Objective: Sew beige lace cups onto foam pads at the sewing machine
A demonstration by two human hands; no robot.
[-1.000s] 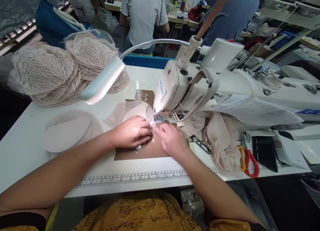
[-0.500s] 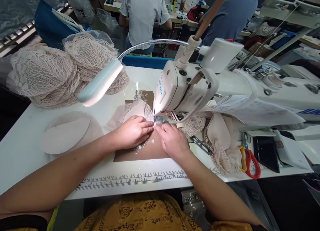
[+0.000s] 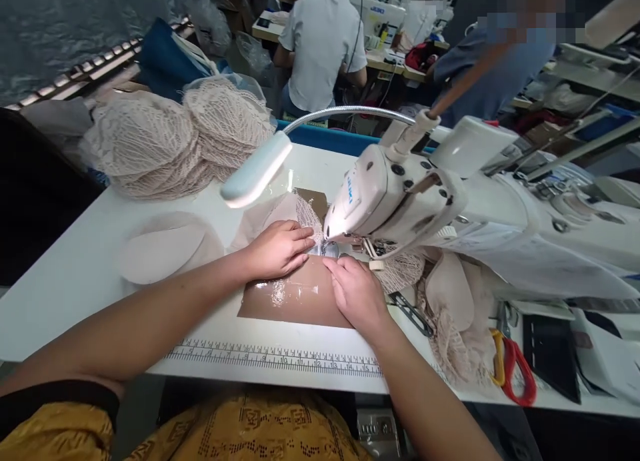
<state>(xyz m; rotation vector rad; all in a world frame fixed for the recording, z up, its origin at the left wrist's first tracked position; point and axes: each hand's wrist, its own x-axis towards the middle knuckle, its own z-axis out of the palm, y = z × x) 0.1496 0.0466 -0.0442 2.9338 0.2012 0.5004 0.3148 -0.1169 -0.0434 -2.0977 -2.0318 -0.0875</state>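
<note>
My left hand lies with fingers stretched out over a pale lace cup piece, pressing it beside the sewing machine's presser foot. Part of that piece is under the hand. On the other side of the foot, my right hand has its fingers curled, with a fingertip near the needle plate. What it pinches, if anything, is too small to make out. The white sewing machine stands just beyond both hands. Below them a brown taped sheet covers the tabletop.
Stacked lace cups rise at the back left, near a lit lamp. Pale oval pieces lie left. Thread snips, lace pieces and red-and-yellow-handled scissors lie right. A printed ruler edges the front. Other people are beyond.
The camera view has shifted, so the scene sits further right. My hands have moved apart at the foot; the left now lies flatter, further back on the lace piece.
</note>
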